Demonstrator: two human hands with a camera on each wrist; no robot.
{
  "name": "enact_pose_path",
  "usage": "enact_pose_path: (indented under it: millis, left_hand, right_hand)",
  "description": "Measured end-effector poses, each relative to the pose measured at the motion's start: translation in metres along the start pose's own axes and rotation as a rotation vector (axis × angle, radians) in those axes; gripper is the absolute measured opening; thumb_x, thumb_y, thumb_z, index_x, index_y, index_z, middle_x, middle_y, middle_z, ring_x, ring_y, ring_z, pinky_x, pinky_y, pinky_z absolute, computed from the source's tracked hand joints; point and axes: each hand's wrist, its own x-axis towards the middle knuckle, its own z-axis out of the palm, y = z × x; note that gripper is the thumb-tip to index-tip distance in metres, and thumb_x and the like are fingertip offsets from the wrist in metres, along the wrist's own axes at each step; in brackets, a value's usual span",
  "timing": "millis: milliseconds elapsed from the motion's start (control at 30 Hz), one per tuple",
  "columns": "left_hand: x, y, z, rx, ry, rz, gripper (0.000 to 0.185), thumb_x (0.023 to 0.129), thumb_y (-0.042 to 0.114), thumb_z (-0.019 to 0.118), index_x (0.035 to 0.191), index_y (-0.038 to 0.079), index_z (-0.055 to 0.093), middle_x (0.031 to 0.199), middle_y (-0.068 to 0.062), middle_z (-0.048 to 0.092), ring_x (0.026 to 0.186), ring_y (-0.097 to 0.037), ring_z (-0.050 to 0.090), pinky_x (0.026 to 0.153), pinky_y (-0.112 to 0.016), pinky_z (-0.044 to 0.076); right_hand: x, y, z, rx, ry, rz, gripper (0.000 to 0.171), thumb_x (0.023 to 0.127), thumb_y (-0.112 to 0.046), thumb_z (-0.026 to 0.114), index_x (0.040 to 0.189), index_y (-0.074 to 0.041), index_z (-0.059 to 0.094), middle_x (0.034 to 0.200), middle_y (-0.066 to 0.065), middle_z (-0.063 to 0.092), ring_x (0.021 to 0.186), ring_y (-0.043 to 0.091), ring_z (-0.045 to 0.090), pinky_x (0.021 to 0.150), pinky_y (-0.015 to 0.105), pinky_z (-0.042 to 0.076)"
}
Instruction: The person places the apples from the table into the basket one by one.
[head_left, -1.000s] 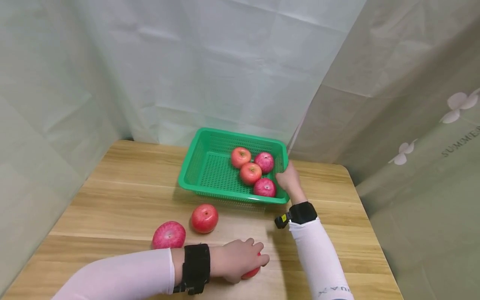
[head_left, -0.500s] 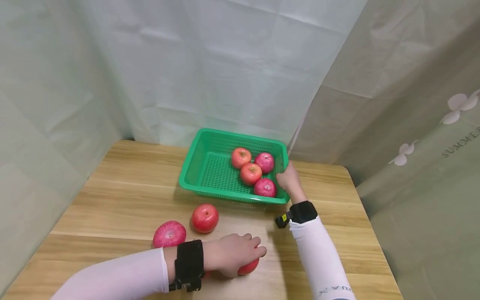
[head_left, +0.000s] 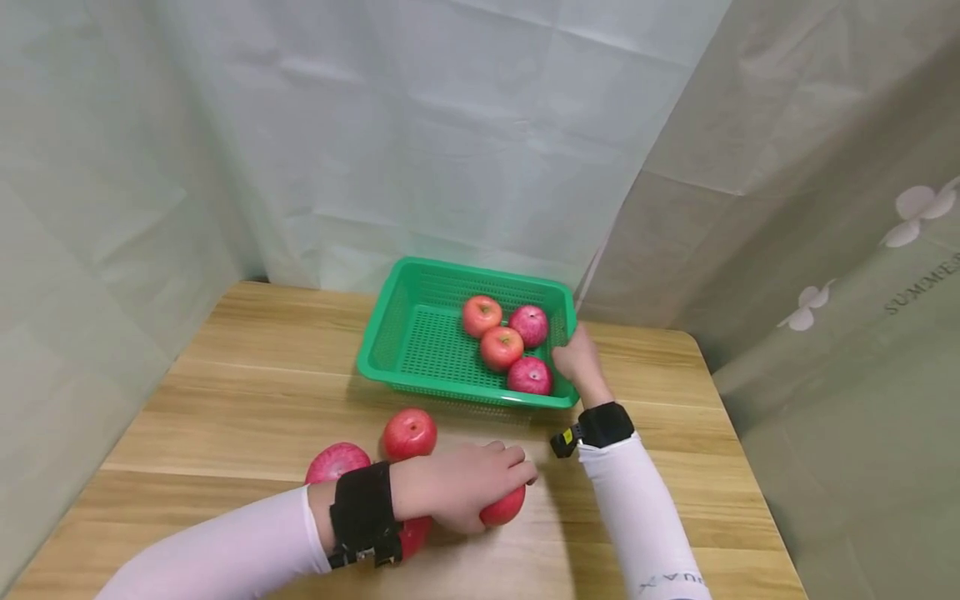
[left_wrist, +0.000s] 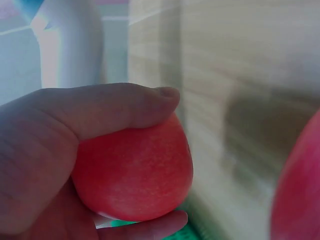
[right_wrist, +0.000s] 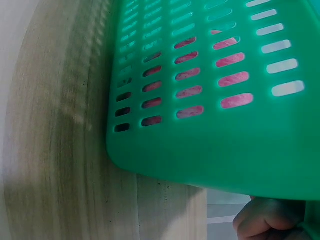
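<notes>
— Apple [head_left: 504, 507] first: where do you have it?

— From my remote seat I see it in the left hand [head_left: 461, 493], near the front edge of the wooden table [head_left: 247, 392]. The left wrist view shows the fingers [left_wrist: 115, 107] curled over its top and a thumb under it, so that hand grips the red apple firmly. I cannot tell whether the fruit touches the tabletop.

— What lies around that hand?

— Just behind the wrist band sits a second red apple [head_left: 409, 433], and a pinker, streaked apple [head_left: 334, 462] lies beside it to the left, partly hidden by the forearm. Another red patch [head_left: 414, 533] peeks out under the wrist; I cannot say what it is.

— And the other hand?

— My right hand [head_left: 576, 358] holds the right rim of the green plastic basket [head_left: 397, 333], fingers wrapped over its edge. The right wrist view shows the slotted wall [right_wrist: 225, 75] close up, with a fingertip below it.

— Contents of the basket?

— Four red apples [head_left: 504, 346] clustered at its right end, touching one another, close to the holding hand.
</notes>
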Motion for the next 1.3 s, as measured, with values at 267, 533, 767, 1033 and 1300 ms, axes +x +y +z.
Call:
enact_pose_path:
  millis: [267,533,767,1033,1300]
  left_hand:
    - [-0.005,-0.015,-0.028,-0.117,0.049,-0.03,0.081,0.081,0.028,0.093,0.149,0.021,0.05,0.135,0.004,0.056,0.119,-0.012,0.056,0.088,-0.029,0.058]
    - [-0.009,-0.035,-0.046,-0.206,0.15,-0.067,0.079,0.083,0.035,0.093,0.146,0.019,0.049,0.139,0.002,0.052,0.124,-0.014,0.054,0.094,-0.033,0.057]
    - [-0.01,-0.039,-0.045,-0.231,0.157,-0.078,0.079,0.083,0.037,0.093,0.146,0.019,0.049,0.14,0.002,0.053,0.122,-0.014,0.055,0.092,-0.032,0.057]
    - [-0.009,-0.048,-0.049,-0.232,0.165,-0.094,0.081,0.083,0.036,0.094,0.147,0.018,0.048,0.142,0.0,0.051,0.124,-0.015,0.055,0.091,-0.034,0.058]
    - [-0.007,-0.059,-0.063,-0.245,0.175,-0.117,0.084,0.081,0.035,0.095,0.15,0.016,0.05,0.143,-0.004,0.05,0.122,-0.017,0.056,0.092,-0.035,0.059]
  right_hand:
    - [-0.002,-0.004,-0.002,0.006,0.005,-0.013,0.056,0.094,-0.003,0.056,0.147,0.007,0.041,0.14,0.03,0.056,0.132,0.045,0.052,0.108,0.059,0.046]
    - [-0.002,-0.004,-0.001,-0.008,0.004,-0.006,0.056,0.093,-0.003,0.055,0.146,0.007,0.042,0.138,0.03,0.056,0.131,0.045,0.053,0.106,0.059,0.047]
    - [-0.001,-0.001,0.0,-0.016,0.0,-0.003,0.057,0.093,-0.003,0.056,0.147,0.007,0.041,0.14,0.03,0.056,0.132,0.045,0.052,0.107,0.059,0.047]
    - [0.001,-0.001,0.0,-0.009,0.006,0.012,0.057,0.093,-0.003,0.057,0.148,0.006,0.042,0.14,0.029,0.056,0.132,0.043,0.053,0.108,0.058,0.047]
    - [0.001,0.0,0.0,-0.004,0.013,0.001,0.057,0.091,-0.003,0.057,0.146,0.006,0.043,0.138,0.029,0.057,0.13,0.044,0.054,0.105,0.059,0.049]
